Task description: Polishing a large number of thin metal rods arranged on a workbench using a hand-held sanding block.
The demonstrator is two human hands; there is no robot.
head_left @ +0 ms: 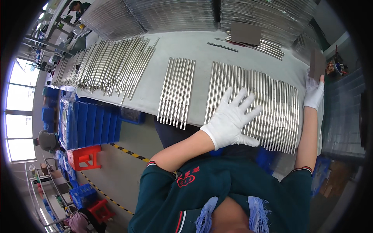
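My left hand (232, 121), in a white glove, lies palm down with fingers spread across a wide row of shiny metal rods (279, 112). These rods rest side by side, their near ends reaching the table's front edge. At the right end of the table, my gloved right hand (314, 94) grips a flat brown-grey rectangular sheet (318, 64), thumb along its edge. Some of its fingers are hidden behind the sheet. To the left of the wide row is a narrower group of similar rods (176, 91), touched by neither hand.
A large loose pile of rods (112, 64) covers the table's left. A drill bit (222, 47) and another brown-grey sheet (246, 33) on more rods lie at the back, before stacked clear plastic trays (175, 15). Blue bins (97, 122) and a red stool (85, 158) stand left.
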